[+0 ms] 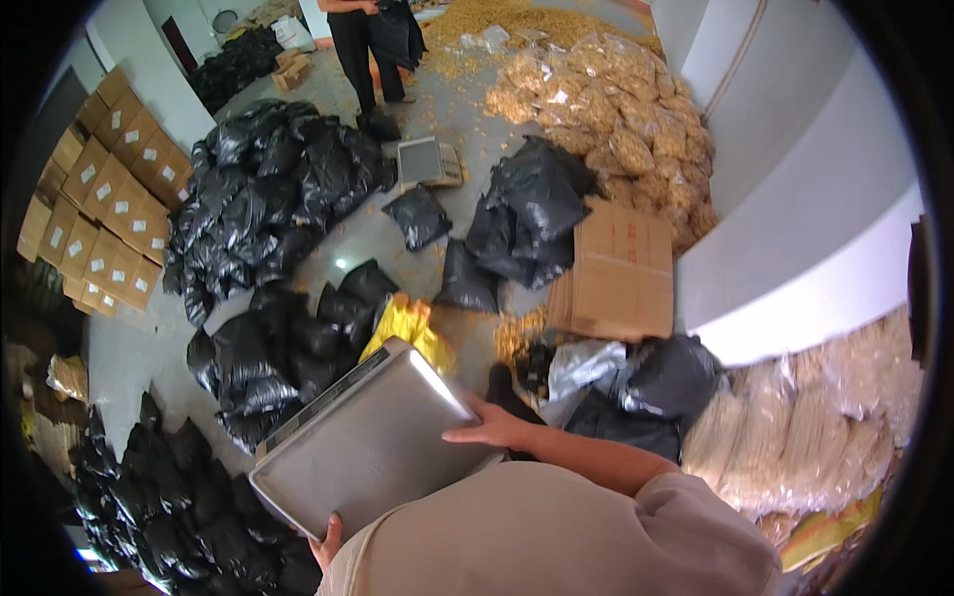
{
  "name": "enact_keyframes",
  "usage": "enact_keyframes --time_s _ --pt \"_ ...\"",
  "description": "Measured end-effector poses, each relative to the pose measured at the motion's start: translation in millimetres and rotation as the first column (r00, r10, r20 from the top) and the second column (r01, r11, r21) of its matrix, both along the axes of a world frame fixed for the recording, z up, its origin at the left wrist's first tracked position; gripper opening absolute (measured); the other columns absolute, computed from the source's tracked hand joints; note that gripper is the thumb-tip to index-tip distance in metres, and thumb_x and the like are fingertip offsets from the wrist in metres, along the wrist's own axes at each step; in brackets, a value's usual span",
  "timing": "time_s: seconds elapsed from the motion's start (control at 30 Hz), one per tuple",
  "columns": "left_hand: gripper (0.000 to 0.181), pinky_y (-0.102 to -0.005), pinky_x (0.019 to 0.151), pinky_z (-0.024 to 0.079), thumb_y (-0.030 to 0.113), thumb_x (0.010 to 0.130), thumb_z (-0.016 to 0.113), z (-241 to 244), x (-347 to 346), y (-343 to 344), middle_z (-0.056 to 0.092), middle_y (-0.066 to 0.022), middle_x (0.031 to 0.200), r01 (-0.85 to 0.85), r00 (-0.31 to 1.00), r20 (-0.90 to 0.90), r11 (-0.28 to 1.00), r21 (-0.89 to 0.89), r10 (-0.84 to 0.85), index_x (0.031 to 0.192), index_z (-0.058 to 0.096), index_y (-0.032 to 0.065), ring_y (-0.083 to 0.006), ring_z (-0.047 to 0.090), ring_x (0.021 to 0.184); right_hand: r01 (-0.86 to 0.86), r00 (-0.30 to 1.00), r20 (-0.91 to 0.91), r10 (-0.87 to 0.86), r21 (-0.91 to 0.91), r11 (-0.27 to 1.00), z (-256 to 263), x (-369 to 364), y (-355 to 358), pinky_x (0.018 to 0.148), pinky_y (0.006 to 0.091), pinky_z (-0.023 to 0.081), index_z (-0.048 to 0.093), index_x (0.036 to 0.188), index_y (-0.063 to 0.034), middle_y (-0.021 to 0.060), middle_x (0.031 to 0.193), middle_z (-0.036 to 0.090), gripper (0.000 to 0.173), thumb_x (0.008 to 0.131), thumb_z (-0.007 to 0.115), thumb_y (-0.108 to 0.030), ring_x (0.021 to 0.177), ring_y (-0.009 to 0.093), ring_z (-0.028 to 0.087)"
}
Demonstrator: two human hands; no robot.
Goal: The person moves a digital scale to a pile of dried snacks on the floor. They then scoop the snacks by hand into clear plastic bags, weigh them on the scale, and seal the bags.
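Note:
A platform scale with a flat metal top [373, 439] is held tilted in front of my body, between both hands. My left hand [328, 540] grips its lower left corner, with only the fingers in sight. On the opposite edge lies my right hand [496, 425], its thumb on the metal top and its other fingers partly hidden. Just beyond the scale's upper edge is a yellow plastic bag [410, 328]. Black plastic bags [261, 357] stand beside it on the left. Farther off, a second platform scale [427, 162] rests on the floor near a single black bag [419, 216].
Black bags [246, 194] form a heap at the left, beside stacked cartons [112, 201]. Clear bags of yellowish dried pieces [618, 112] lie against the right wall. Flat cardboard [626, 268] leans nearer me. Another person [365, 45] stands at the back, holding something black.

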State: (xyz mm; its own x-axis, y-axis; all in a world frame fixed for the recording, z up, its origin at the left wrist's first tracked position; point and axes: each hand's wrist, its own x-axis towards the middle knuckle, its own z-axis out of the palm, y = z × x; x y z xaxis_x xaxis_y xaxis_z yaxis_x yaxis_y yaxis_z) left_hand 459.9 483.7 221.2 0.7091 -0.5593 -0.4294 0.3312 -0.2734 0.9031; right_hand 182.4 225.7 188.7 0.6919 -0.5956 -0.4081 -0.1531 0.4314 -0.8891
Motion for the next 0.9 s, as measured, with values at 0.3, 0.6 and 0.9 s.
enact_keyframes --time_s 0.3,0.6,0.9 --pt "0.061 -0.0338 0.09 0.041 0.024 0.074 0.077 54 -6 -218 0.059 -0.0093 0.111 -0.046 0.995 0.094 0.997 0.07 0.039 0.121 0.05 -0.0017 -0.0199 0.054 0.099 -0.046 0.998 0.029 0.051 -0.156 0.987 55 2 -238 0.102 0.0372 0.033 0.025 0.14 -0.0032 0.0224 0.134 0.04 0.095 0.071 0.075 -0.044 0.123 0.031 0.041" --pt "0.067 -0.0333 0.09 0.04 0.029 0.074 0.077 45 48 -404 0.057 -0.0121 0.114 0.064 0.987 0.14 0.99 0.129 -0.082 0.125 0.047 -0.0023 -0.0218 0.053 0.1 -0.009 1.0 0.005 0.011 -0.221 0.975 75 32 -415 0.102 0.0366 0.032 0.03 0.14 -0.0072 0.0166 0.133 0.042 0.083 0.075 0.072 -0.037 0.123 0.027 0.04" --pt "0.071 -0.0331 0.094 0.037 0.027 0.075 0.076 -18 162 -676 0.055 -0.0124 0.117 0.325 0.946 -0.008 0.943 0.077 -0.325 0.129 0.041 -0.0042 -0.0223 0.051 0.105 0.238 0.95 -0.188 -0.249 -0.081 0.968 37 106 -602 0.102 0.0344 0.032 0.026 0.14 -0.0023 0.0177 0.135 0.04 0.093 0.071 0.075 -0.041 0.125 0.026 0.04"
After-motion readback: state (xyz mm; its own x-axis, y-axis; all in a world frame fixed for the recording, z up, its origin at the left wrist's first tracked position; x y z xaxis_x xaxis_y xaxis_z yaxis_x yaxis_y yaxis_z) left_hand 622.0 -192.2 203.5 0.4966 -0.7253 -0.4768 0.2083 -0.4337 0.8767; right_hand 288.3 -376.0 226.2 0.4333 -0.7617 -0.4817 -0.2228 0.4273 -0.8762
